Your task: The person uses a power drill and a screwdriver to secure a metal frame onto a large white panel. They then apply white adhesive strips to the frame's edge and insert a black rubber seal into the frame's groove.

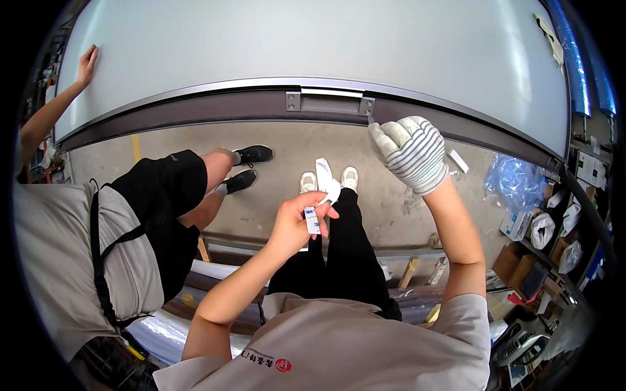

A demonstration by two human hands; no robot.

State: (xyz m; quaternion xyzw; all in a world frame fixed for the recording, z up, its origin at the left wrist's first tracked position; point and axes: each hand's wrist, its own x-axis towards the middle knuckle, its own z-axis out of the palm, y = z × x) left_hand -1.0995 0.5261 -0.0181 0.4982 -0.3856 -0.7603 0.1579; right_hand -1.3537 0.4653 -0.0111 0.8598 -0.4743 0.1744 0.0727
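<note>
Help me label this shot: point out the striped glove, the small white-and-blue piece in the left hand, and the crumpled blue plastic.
Striped glove (416,156), head view: its striped back.
White-and-blue piece (313,221), head view: its flat face.
Crumpled blue plastic (514,182), head view: middle of the heap.

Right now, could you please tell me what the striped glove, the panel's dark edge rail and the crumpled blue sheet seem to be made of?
Striped glove: probably knitted fabric, matte, judging by its soft folds.
Dark edge rail: likely metal, satin, given its smooth face and faint sheen; painted or anodised, I can't tell.
Crumpled blue sheet: apparently thin plastic film, glossy, with creases and bright glints.
</note>
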